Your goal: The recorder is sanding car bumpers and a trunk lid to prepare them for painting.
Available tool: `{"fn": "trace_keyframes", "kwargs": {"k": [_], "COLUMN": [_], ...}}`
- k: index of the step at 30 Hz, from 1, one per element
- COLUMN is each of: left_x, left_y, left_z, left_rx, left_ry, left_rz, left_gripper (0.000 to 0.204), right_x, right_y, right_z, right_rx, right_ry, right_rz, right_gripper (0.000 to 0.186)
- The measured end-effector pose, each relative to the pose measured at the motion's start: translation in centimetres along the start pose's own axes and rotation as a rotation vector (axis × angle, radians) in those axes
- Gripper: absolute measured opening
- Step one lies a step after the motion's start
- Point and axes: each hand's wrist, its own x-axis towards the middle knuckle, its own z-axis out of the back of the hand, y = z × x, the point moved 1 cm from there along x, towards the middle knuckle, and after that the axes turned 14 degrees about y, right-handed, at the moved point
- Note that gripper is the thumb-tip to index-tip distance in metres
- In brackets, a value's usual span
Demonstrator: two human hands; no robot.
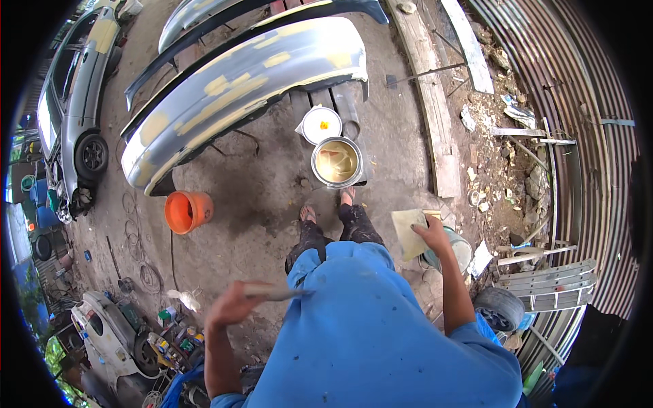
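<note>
Well apart: left hand [232,304], right hand [433,232].

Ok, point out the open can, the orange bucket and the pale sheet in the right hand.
Can [314,165]: head view, left part of its rim.
Bucket [202,207]: head view, its outer wall.
Sheet [408,234]: head view, middle of its flat face.
</note>
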Motion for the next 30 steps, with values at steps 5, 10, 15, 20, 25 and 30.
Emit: {"fn": "trace_keyframes", "kwargs": {"k": [5,10,15,20,25,30], "left_x": [11.2,26.6,35.1,38.3,39.9,40.2], "left_y": [-1.5,-4.5,-4.6,-4.4,-4.6,-4.7], "left_z": [3.0,3.8,5.0,6.0,6.5,7.4], "left_rx": [-0.026,0.178,0.238,0.266,0.331,0.356], "left_ry": [-0.535,-0.658,-0.751,-0.807,-0.717,-0.649], "left_rz": [-0.281,-0.284,-0.136,-0.189,-0.153,-0.256], "left_gripper": [0.026,0.023,0.021,0.019,0.018,0.017], "right_x": [-0.1,-0.6,-0.8,-1.3,-1.3,-0.9], "right_y": [-3.1,-1.3,-5.3,-6.9,-6.1,-6.1], "right_z": [-4.5,-5.5,-4.2,-3.3,-2.8,-2.7], "right_rx": [-0.475,-0.381,-0.292,-0.222,-0.208,-0.199], "right_ry": [-0.031,0.122,-0.211,-0.254,-0.26,-0.278], "right_rz": [-0.039,-0.183,0.0,-0.061,-0.089,-0.091], "right_gripper": [0.047,0.048,0.048,0.05,0.05,0.051]}}
